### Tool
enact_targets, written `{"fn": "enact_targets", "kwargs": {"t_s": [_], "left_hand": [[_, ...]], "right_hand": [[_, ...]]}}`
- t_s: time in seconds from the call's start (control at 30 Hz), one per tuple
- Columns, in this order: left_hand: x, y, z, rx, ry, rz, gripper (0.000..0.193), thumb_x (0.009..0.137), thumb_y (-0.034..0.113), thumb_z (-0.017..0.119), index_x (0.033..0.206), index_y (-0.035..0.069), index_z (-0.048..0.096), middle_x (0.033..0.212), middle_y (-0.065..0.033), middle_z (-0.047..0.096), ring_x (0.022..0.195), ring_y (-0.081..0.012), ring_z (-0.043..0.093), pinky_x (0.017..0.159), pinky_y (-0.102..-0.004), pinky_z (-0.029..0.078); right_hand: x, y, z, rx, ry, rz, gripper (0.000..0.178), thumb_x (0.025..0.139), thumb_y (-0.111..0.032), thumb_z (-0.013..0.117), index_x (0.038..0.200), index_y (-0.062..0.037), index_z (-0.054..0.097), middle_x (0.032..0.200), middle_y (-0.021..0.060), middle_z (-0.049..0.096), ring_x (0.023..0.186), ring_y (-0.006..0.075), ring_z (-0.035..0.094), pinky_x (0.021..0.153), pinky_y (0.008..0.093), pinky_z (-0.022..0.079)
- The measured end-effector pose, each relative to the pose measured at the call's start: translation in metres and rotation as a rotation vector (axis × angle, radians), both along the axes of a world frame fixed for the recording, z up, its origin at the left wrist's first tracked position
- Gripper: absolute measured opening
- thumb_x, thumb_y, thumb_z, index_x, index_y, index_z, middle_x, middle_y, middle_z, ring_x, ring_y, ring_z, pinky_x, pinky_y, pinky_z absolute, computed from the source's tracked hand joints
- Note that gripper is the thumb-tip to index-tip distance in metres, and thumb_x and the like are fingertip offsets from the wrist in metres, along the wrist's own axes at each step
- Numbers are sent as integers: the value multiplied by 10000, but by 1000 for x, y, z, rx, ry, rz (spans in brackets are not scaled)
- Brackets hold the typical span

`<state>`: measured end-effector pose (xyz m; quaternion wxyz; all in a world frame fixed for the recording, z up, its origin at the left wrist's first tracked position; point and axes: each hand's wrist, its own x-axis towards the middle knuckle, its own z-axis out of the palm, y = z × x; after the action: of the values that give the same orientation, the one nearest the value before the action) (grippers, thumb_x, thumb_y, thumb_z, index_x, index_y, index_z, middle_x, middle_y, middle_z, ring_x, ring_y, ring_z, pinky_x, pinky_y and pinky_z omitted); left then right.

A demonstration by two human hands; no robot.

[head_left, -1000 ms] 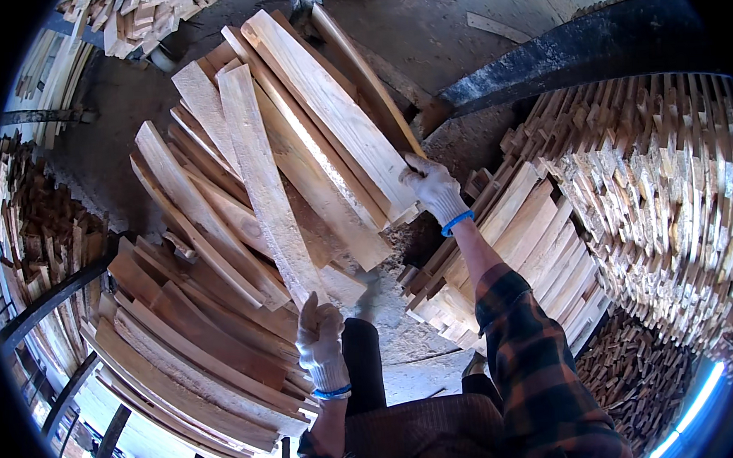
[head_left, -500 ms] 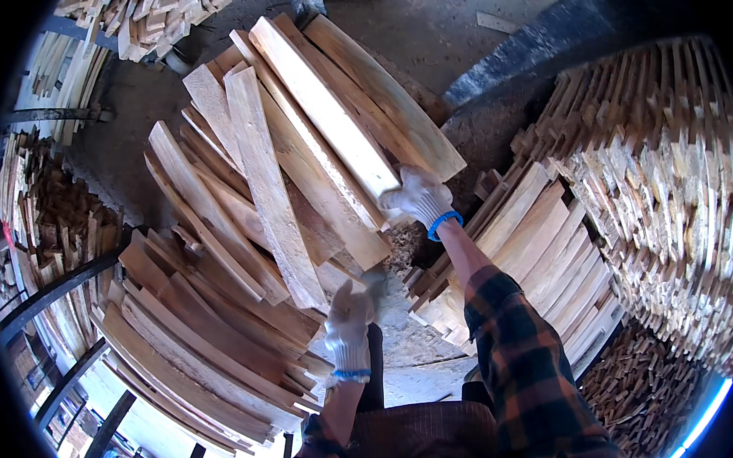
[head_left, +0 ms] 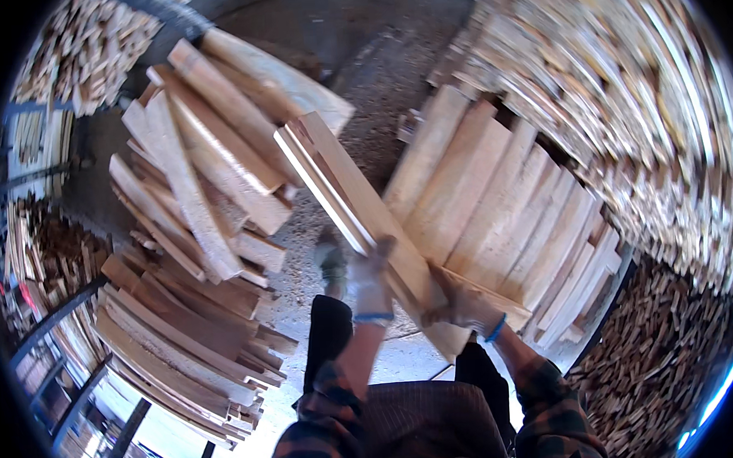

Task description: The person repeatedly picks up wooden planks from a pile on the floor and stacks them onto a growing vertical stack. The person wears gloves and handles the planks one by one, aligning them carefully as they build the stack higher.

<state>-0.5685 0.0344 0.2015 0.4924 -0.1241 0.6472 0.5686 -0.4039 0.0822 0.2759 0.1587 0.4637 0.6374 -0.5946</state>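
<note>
Both of my hands wear white knit gloves with blue cuffs. Between them I hold a small bundle of wooden boards point(head_left: 365, 204), slanting from upper left down toward my lap. My left hand point(head_left: 372, 280) wraps the bundle's left edge about midway along. At its near end, my right hand point(head_left: 467, 307) grips the boards, its fingers partly hidden by them and blurred. The bundle's lower end lies beside and partly in front of a neat stack of boards point(head_left: 490, 206) on the right. To the left, a loose, fanned pile of boards point(head_left: 183, 172) stands apart from my hands.
Another board pile point(head_left: 170, 347) sits at the lower left. A tall wall of stacked wood slats point(head_left: 617, 108) rises at the right, above a heap of short wood pieces point(head_left: 656, 371). Dark metal bars point(head_left: 60, 315) run along the left. My knees and dark lap flank the near middle.
Boards have come off the loose left pile and swung toward the right stack, held in both hands. My left hand has closed on them. The view has turned rightward.
</note>
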Motion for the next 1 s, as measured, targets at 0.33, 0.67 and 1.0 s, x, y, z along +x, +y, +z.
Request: {"fn": "enact_targets", "kwargs": {"t_s": [0.33, 0.67, 1.0], "left_hand": [[171, 68, 30, 469, -35, -187, 549, 826, 110, 731, 1295, -28, 481, 1030, -90, 627, 871, -163, 632, 741, -251, 522], [17, 205, -78, 56, 953, -713, 694, 869, 432, 657, 1363, -11, 453, 1083, -194, 670, 849, -181, 637, 758, -329, 511], [-13, 202, -153, -71, 2096, -868, 133, 842, 211, 646, 891, 101, 702, 701, -113, 657, 684, -299, 630, 651, -412, 498]], "right_hand": [[154, 90, 2, 677, -203, 52, 876, 689, -228, 766, 1388, -60, 265, 966, 218, 614, 788, 383, 652, 659, 469, 543], [192, 166, -109, 952, -419, 254, 874, 757, -202, 715, 1489, -243, 241, 1064, 118, 596, 912, 299, 628, 760, 414, 521], [186, 200, -137, 1070, 31, 161, 789, 674, -92, 708, 1402, -246, 446, 1213, 103, 575, 989, 336, 591, 859, 413, 507]]}}
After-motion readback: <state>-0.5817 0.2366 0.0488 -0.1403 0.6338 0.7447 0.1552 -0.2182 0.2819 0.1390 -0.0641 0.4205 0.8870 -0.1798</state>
